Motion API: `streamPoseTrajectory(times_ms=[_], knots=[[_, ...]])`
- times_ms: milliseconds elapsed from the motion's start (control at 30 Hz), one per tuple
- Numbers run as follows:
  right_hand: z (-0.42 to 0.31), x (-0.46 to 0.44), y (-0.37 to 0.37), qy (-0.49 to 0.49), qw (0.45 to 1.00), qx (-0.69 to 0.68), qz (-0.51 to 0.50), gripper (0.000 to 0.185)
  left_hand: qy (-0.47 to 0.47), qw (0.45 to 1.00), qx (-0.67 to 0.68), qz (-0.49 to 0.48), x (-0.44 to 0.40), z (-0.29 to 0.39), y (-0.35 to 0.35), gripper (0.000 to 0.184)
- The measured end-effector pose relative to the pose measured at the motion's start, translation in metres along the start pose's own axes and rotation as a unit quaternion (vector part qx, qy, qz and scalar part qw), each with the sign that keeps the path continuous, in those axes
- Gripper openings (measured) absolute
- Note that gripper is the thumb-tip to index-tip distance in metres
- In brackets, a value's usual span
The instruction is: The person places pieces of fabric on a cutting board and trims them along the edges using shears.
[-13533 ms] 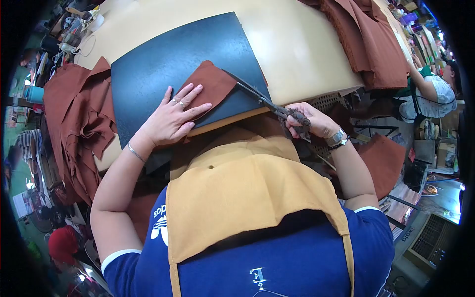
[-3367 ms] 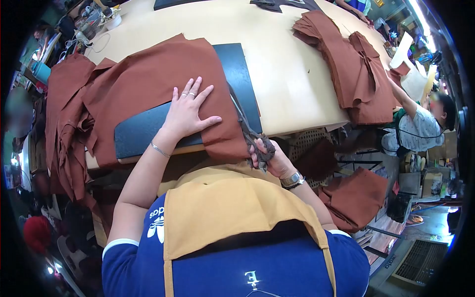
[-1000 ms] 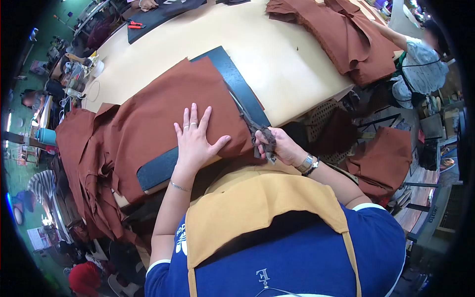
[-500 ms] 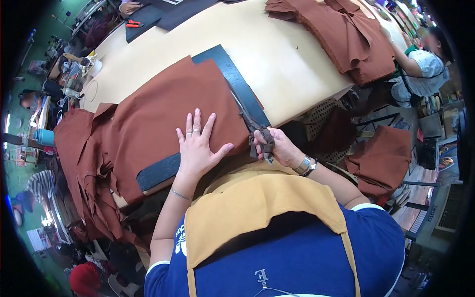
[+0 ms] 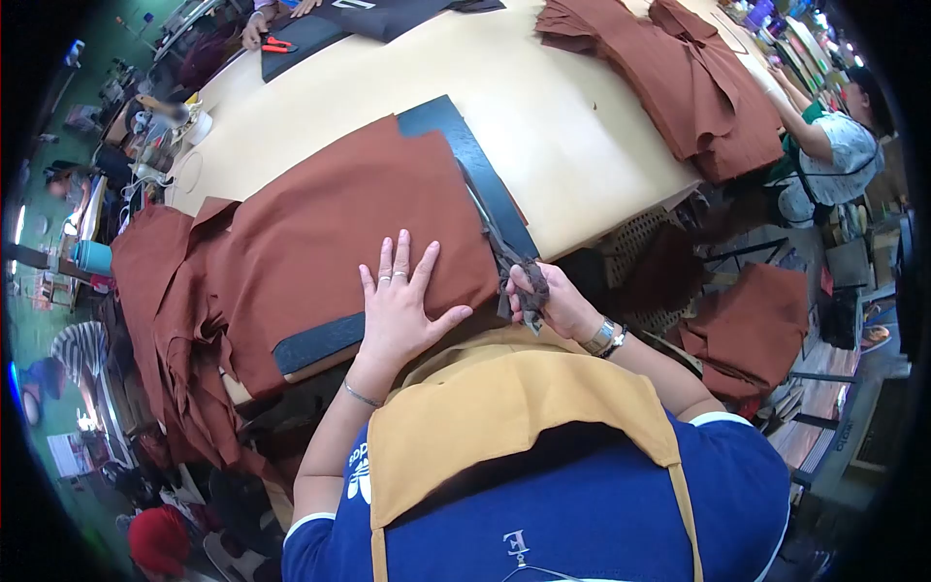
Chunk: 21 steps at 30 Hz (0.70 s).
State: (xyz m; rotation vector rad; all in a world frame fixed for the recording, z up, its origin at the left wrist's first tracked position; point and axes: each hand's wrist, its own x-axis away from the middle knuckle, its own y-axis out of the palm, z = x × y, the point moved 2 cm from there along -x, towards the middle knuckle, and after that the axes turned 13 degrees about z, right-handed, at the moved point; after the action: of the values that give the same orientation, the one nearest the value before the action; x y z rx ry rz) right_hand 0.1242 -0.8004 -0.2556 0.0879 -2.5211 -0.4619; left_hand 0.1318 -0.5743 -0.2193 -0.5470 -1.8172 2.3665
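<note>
Rust-brown cloth (image 5: 339,213) under flat left hand (image 5: 398,315), fingers spread, right hand (image 5: 564,308) angled inward, fingers curled round scissors (image 5: 505,254)

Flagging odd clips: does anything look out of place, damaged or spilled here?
Two things: a crumpled heap of brown cloth droops over the left side of the table, and the scissors in the right hand have ragged wrapping at the grip end. I see nothing spilled.
</note>
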Motion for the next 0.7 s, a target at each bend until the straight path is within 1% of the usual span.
streamPoseTrajectory(times_ms=[100, 167, 200, 233, 267, 300, 367, 400, 433, 500, 533, 600, 633, 667, 700], knots=[[-0.003, 0.002, 0.002, -0.03, 1.0, 0.007, -0.006, 0.029, 0.011, 1.0, 0.02, 0.012, 0.002, 0.002, 0.001, 0.088], [-0.009, 0.008, 0.007, -0.037, 0.999, 0.023, -0.007, 0.021, 0.008, 0.999, 0.028, 0.03, 0.003, 0.001, -0.002, 0.085], [-0.003, 0.006, 0.002, -0.057, 0.998, 0.024, 0.0, 0.02, 0.018, 0.999, 0.028, 0.038, 0.005, 0.001, -0.005, 0.078], [-0.005, 0.007, 0.003, -0.037, 0.999, 0.001, 0.032, 0.017, 0.028, 0.998, 0.027, 0.046, 0.005, 0.001, -0.008, 0.071], [0.004, 0.0, -0.003, -0.045, 0.998, -0.024, 0.045, 0.015, 0.042, 0.994, 0.051, 0.086, 0.007, -0.004, -0.008, 0.059], [0.005, -0.001, -0.009, -0.051, 0.998, -0.028, 0.039, 0.017, 0.065, 0.987, 0.078, 0.124, 0.011, -0.006, -0.009, 0.047], [0.002, 0.0, -0.009, -0.087, 0.995, -0.032, 0.048, 0.029, 0.111, 0.975, 0.107, 0.162, 0.016, -0.01, -0.006, 0.033], [-0.001, 0.0, -0.011, -0.072, 0.995, -0.026, 0.065, 0.03, 0.092, 0.966, 0.175, 0.168, 0.017, -0.012, -0.009, 0.022], [-0.003, 0.0, -0.014, -0.057, 0.994, -0.021, 0.087, 0.032, 0.039, 0.976, 0.17, 0.13, 0.015, -0.015, -0.025, 0.02], [-0.003, -0.001, -0.013, -0.067, 0.995, -0.022, 0.068, 0.032, -0.06, 0.983, 0.167, 0.051, 0.006, -0.029, -0.061, 0.017], [-0.004, -0.001, -0.012, -0.072, 0.995, -0.022, 0.06, 0.033, -0.109, 0.986, 0.116, 0.045, -0.001, -0.043, -0.077, 0.016], [-0.006, -0.001, -0.011, -0.085, 0.995, -0.02, 0.045, 0.032, -0.136, 0.971, 0.107, 0.166, -0.012, -0.093, -0.104, 0.013], [-0.007, -0.001, -0.01, -0.092, 0.995, -0.019, 0.037, 0.032, -0.136, 0.941, 0.175, 0.258, -0.019, -0.119, -0.129, 0.012], [-0.007, -0.001, -0.01, -0.092, 0.995, -0.021, 0.035, 0.032, -0.15, 0.952, 0.105, 0.245, -0.021, -0.174, -0.147, 0.019], [-0.007, -0.002, -0.01, -0.092, 0.995, -0.024, 0.034, 0.032, -0.134, 0.927, 0.023, 0.351, -0.02, -0.224, -0.168, 0.019]])
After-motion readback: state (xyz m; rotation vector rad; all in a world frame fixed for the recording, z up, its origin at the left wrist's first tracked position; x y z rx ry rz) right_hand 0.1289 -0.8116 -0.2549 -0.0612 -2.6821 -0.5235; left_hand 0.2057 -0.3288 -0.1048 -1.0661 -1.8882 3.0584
